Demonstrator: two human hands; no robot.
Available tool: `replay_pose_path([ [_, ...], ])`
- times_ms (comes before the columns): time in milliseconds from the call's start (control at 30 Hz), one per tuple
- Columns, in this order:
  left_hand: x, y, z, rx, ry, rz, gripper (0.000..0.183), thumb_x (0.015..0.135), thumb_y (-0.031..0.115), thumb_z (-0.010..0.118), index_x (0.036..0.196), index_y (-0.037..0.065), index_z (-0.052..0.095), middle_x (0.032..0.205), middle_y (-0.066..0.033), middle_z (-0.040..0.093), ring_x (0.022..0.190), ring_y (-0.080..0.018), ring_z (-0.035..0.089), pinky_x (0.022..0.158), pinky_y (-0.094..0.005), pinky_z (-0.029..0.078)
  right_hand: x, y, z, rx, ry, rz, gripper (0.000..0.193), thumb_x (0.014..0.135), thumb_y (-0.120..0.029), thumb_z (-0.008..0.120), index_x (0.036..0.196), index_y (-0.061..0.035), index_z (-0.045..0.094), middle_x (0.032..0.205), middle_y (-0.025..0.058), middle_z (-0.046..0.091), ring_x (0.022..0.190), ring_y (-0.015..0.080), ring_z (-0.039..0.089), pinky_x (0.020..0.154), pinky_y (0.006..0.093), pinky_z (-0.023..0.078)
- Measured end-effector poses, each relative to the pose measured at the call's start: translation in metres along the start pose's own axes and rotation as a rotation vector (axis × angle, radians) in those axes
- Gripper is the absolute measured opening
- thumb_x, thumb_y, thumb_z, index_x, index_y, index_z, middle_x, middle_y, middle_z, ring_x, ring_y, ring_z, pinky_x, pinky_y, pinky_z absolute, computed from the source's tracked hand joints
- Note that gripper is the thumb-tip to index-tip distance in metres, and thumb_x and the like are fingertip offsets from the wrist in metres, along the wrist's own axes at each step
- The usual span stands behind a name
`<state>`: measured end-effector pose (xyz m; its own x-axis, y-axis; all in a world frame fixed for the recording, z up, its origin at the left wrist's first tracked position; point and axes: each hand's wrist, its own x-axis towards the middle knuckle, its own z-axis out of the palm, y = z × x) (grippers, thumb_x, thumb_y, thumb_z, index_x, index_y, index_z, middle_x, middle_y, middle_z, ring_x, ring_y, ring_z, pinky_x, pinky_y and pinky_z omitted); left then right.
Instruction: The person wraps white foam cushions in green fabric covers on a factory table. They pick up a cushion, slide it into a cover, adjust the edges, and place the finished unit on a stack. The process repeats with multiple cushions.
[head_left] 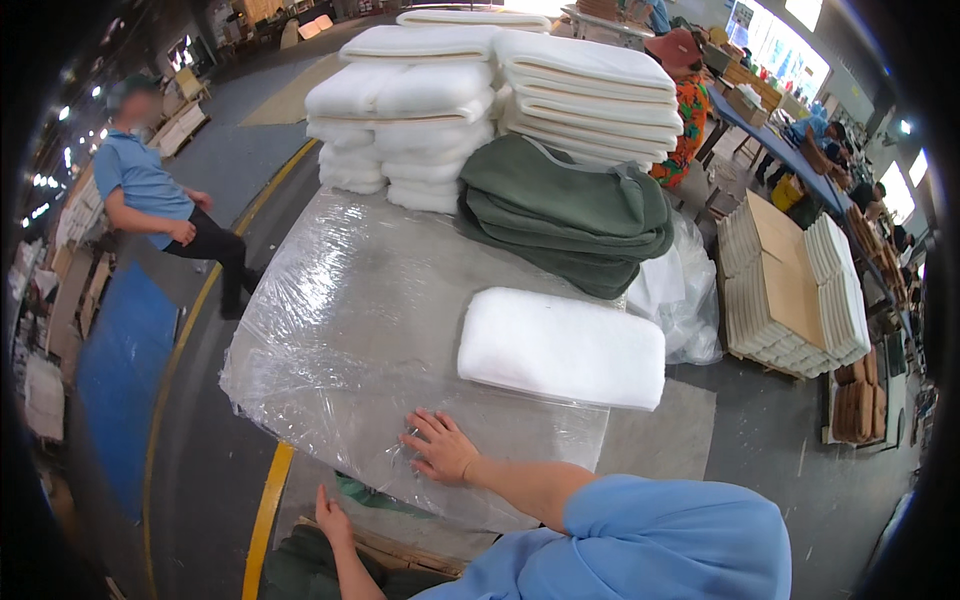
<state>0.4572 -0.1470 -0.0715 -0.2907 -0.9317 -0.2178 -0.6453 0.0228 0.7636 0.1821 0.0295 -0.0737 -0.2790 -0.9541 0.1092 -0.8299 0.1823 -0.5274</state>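
Head view: the plastic-wrapped grey surface [365, 320] lies under the right hand [443, 450], palm down, fingers spread, grasping nothing. Just beside its near edge, the left hand [336, 522] extends a finger; its grip cannot be told. Farther back rest a white pad [560, 350], dark green pieces [570, 215] and stacked white pads [425, 90]. Beyond, a clear plastic bag [690, 310], contents unclear, slumps above the grey floor [770, 430], marked with yellow lines [268, 510].
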Motion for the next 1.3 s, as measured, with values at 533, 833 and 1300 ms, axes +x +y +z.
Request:
replay_pose_path([
  [533, -0.279, 0.069, 0.095, -0.44, 0.154, -0.242, 0.032, 0.112, 0.008, 0.055, 0.139, -0.003, 0.066, 0.121, -0.0126, 0.073, 0.098, -0.0176, 0.071, 0.086, -0.0317, 0.059, -0.19, 0.1, -0.141, 0.617, -0.245, 0.121, 0.032, 0.107, -0.031, 0.063, 0.129, -0.0092, 0.072, 0.117, 0.0163, 0.075, 0.108, 0.0383, 0.071, 0.092, 0.0489, 0.057],
  [833, -0.259, 0.248, 0.245, -0.312, -0.241, 0.252, 0.024, 0.108, 0.007, 0.064, 0.128, -0.001, 0.073, 0.099, -0.0082, 0.077, 0.085, -0.0123, 0.069, 0.079, -0.0274, 0.056, -0.468, 0.283, -0.238, 0.324, -0.355, 0.74, 0.04, 0.099, -0.035, 0.069, 0.132, -0.0122, 0.075, 0.117, 0.0154, 0.08, 0.109, 0.0365, 0.075, 0.097, 0.0459, 0.058],
  [1300, -0.096, 0.408, 0.375, 0.498, -0.094, 0.789, 0.017, 0.091, 0.009, 0.075, 0.108, 0.011, 0.079, 0.111, -0.0108, 0.073, 0.108, -0.0359, 0.066, 0.095, -0.0487, 0.055, -0.661, 0.329, -0.238, 0.869, 0.346, 1.801, 0.026, 0.1, -0.024, 0.067, 0.118, -0.0061, 0.068, 0.084, 0.0092, 0.071, 0.059, 0.0241, 0.069, 0.049, 0.0407, 0.049],
])
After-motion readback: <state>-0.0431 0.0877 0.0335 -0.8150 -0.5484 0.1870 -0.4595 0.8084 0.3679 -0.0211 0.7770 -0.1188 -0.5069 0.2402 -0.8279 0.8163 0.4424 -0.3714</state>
